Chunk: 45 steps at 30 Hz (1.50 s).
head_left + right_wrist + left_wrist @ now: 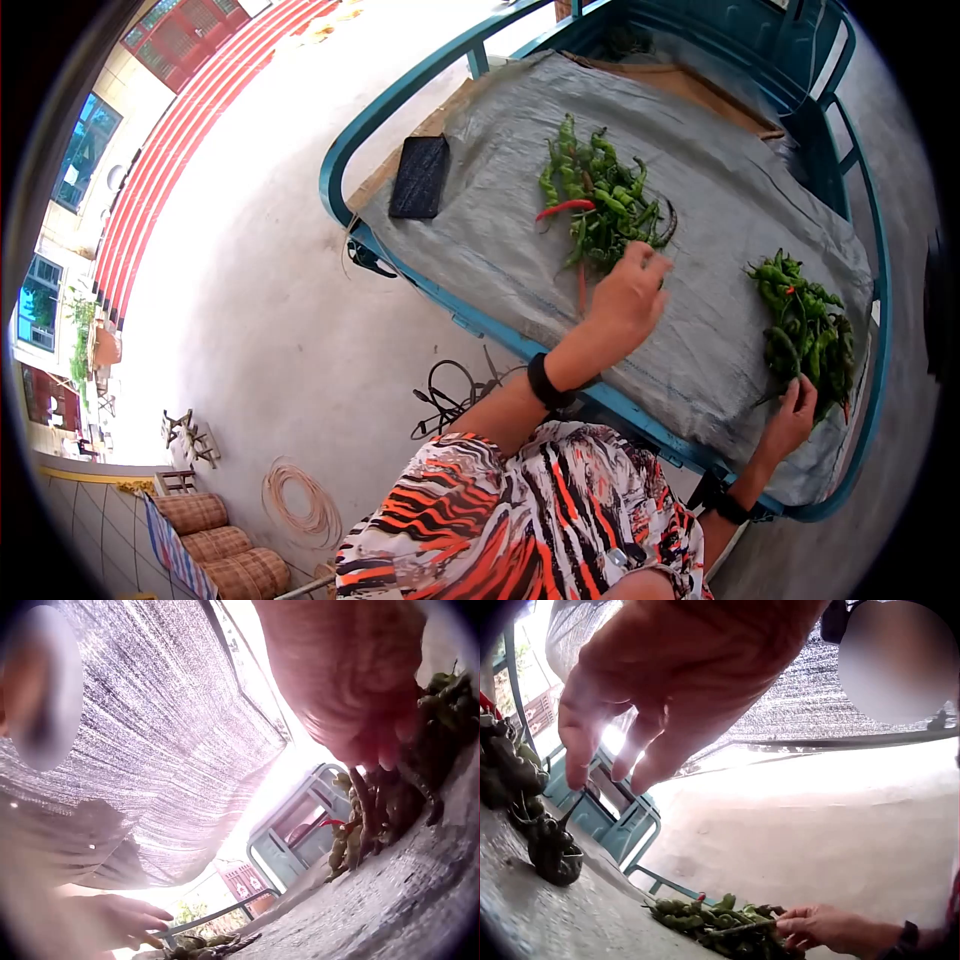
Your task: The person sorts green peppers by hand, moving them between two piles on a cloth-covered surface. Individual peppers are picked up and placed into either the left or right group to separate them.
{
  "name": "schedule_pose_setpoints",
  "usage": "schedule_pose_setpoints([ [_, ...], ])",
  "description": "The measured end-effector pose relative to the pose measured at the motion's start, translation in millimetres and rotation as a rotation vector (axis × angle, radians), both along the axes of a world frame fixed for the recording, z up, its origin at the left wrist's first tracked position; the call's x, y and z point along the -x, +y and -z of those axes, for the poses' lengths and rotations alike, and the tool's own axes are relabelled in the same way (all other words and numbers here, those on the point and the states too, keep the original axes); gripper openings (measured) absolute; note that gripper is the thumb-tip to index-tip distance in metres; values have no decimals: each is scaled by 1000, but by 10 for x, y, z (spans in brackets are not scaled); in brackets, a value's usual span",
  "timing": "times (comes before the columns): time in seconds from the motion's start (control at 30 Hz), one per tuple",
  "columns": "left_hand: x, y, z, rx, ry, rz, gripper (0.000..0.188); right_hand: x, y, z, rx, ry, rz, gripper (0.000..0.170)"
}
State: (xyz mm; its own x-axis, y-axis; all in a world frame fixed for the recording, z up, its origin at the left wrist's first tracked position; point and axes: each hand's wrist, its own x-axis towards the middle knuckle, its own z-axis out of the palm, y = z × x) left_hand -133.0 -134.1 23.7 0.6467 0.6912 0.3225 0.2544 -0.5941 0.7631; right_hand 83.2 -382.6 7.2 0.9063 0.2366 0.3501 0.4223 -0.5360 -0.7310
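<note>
Mostly green, twisted chili peppers [612, 200]

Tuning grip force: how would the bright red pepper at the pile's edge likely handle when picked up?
The red pepper is probably light for its length, being slender. It may roll unevenly, since one end tapers. Lying against green peppers, it might drag some along.
</note>
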Motion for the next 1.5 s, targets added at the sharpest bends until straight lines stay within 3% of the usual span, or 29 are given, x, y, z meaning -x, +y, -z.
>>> schedule_pose_setpoints([
  [0.1,-72,-117,-80,151,-27,161,38,149,132,-123,-266,-3,-105,22],
  [0.13,-104,-183,-114,161,-57,170,40,243,180,-205,-158,-67,-133,22],
  [0.2,-224,-324,-206,107,-99,212,43,430,352,-317,-204,-84,-306,20],
  [0.23,-260,-364,-263,40,-111,239,45,514,432,-323,-280,48,-371,20],
  [0.33,-387,-394,-120,-99,-152,330,43,669,538,-419,-210,163,-587,19],
  [0.4,-378,-311,-18,-5,-82,324,36,673,511,-478,-118,196,-684,23],
  [0.5,-306,-175,-97,-195,-61,144,26,476,467,-431,-94,-74,-509,29],
  [0.57,-235,6,-37,-283,-49,37,24,269,364,-405,73,-122,-283,37],
  [0.63,-132,151,-52,-321,-1,-46,28,26,293,-319,222,-330,-124,45],
  [0.7,-35,269,-13,-432,178,-132,29,-198,293,-277,322,-394,-85,49],
  [0.8,-15,215,-97,-276,143,-184,30,-371,431,-272,489,-433,-60,52],
  [0.97,-56,50,-123,-162,117,90,27,-541,621,-236,751,-524,-83,49],
  [1.1,-73,-63,-96,-64,152,204,25,-664,628,-155,656,-616,-103,31],
  [1.13,-74,-79,-112,-51,163,208,25,-683,614,-182,619,-700,-93,20],
  [1.27,-106,-79,-54,-84,101,224,25,-727,513,-244,452,-758,-30,13],
  [1.4,-172,-140,-55,-58,75,292,28,-619,458,-319,-154,-244,-169,14],
  [1.5,-249,-298,-197,79,47,336,34,-325,454,-423,-174,-125,-230,14],
])
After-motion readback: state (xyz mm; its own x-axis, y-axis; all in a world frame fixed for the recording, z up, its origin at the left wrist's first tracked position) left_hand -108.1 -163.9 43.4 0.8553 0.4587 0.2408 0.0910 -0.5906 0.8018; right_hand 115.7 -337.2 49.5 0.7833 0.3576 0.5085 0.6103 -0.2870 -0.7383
